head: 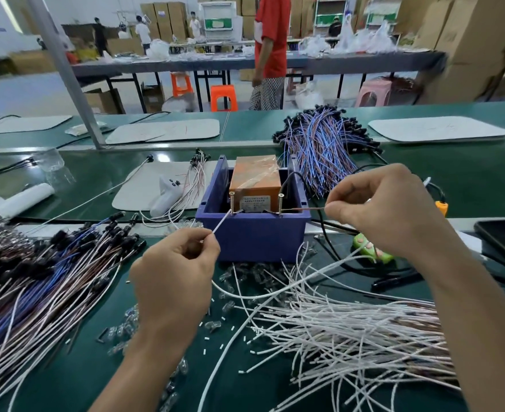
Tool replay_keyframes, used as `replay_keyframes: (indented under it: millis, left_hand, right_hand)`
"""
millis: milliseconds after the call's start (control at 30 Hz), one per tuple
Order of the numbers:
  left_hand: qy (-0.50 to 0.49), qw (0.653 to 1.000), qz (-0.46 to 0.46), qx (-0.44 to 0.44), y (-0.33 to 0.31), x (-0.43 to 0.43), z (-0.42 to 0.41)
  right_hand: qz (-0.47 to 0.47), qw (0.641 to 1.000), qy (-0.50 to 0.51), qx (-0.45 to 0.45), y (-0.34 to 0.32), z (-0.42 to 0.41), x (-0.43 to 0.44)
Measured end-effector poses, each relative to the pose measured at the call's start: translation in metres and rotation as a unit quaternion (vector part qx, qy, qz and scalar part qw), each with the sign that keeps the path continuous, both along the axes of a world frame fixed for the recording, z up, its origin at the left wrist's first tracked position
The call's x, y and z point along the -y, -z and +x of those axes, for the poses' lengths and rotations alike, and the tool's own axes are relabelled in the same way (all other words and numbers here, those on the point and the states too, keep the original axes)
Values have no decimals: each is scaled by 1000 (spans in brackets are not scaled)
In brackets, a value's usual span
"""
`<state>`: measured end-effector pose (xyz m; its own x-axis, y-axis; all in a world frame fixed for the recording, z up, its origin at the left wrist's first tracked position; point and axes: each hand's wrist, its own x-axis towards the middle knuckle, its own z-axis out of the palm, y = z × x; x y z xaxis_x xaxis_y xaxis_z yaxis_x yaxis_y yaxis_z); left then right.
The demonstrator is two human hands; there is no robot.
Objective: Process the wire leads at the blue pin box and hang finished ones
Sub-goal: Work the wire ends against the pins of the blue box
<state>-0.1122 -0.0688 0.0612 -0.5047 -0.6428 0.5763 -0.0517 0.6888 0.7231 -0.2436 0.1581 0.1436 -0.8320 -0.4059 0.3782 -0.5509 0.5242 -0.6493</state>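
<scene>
The dark blue plastic pin box (254,236) sits on the green bench (468,179), just beyond both hands. Inside it is an orange block wrapped in clear tape (255,179), and 2 upright brass pins (281,203) stand at its front rim.

The left hand (174,269) pinches a thin white insulated lead (220,223) between thumb and forefinger, and the lead's tip reaches the left pin. The right hand (394,209) pinches a fine reddish bare strand (301,209) at its fingertips, held level with its far end at the right pin. I cannot tell whether these are 2 ends of 1 lead or 2 separate leads.

Judging by their look, the leads are very light and limp. They probably bend under their own weight, so a grip close to the working end keeps the tip aimed. The white jacket looks smooth and may slide in a loose pinch. The stripped strand seems delicate and would likely kink or fray if squeezed hard or pulled sideways against the pin.

A loose heap of white leads (349,322) lies near the right forearm. A bundle of blue and brown wires with black ends (37,278) lies to the left. No place for hanging finished leads is evident in this view.
</scene>
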Motion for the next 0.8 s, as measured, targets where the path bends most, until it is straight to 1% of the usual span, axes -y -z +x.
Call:
replay_keyframes:
  millis: [100,233,367,533,633,700,733,800]
  left_hand:
    - [2,1000,7,0,-1,-1,0]
    - [-6,1000,-2,4,-2,-2,0]
    - [-4,1000,6,-1,-1,-2,-1]
    - [-7,1000,12,-3,-1,-1,-1]
    - [-6,1000,19,-4,-2,-3,1]
    - [19,998,62,-24,-2,-4,4]
    - [56,992,108,-40,-2,-6,7]
    - [148,965,212,-42,-5,-7,14]
  right_hand:
    - [16,1000,1,19,-9,-7,1]
    - [60,998,-3,32,-15,-14,6]
    - [84,996,0,30,-15,-17,10]
    - [78,996,36,10,-13,-17,12]
    - [63,998,17,24,-14,-14,4]
    - [52,997,-18,58,-19,-12,-6]
    - [64,995,-33,66,-22,-10,-11]
    - [107,991,-53,66,-29,-7,-22]
